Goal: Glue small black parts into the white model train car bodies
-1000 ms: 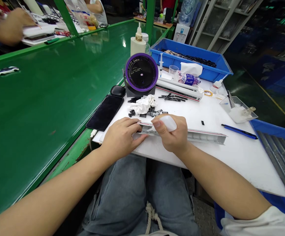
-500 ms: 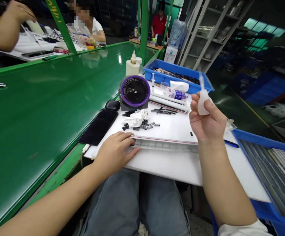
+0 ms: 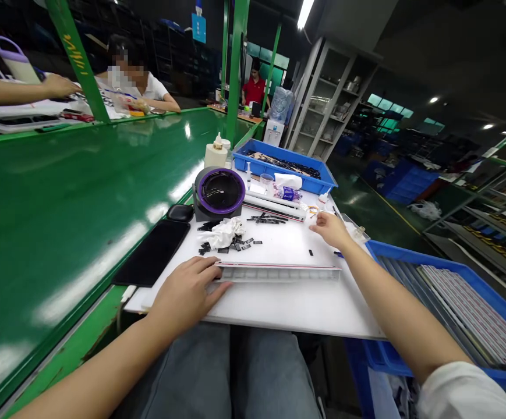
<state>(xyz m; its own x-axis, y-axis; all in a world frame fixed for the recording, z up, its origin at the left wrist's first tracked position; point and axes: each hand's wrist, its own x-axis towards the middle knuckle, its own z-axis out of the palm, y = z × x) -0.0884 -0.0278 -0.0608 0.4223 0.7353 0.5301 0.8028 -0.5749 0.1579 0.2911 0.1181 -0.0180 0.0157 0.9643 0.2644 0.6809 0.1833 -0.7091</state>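
Observation:
My left hand (image 3: 188, 291) grips the left end of a long clear-and-white plastic strip (image 3: 279, 274) with a red line along its top edge, fingers behind it and thumb in front. My right hand (image 3: 332, 230) is over the right side of the white work board (image 3: 287, 305), fingers curled together; what they hold, if anything, I cannot make out. Just beyond its fingertips lies a small orange-and-white item (image 3: 312, 209), its kind unclear. A small white squeeze bottle (image 3: 324, 198) rests behind that. Small black pieces (image 3: 237, 244) are scattered around a crumpled white tissue (image 3: 223, 234).
A round purple-rimmed fan-like device (image 3: 221, 191) stands behind the tissue, left of more white strips (image 3: 274, 205). A black tablet (image 3: 152, 253) lies left. Blue trays (image 3: 287, 176) stand at the back and right. A green conveyor (image 3: 82, 192) runs along the left; people sit beyond it.
My right hand has come down and forward to the board and let go of the squeeze bottle it held up. The left hand stays on the strip. The view has tilted up and turned right.

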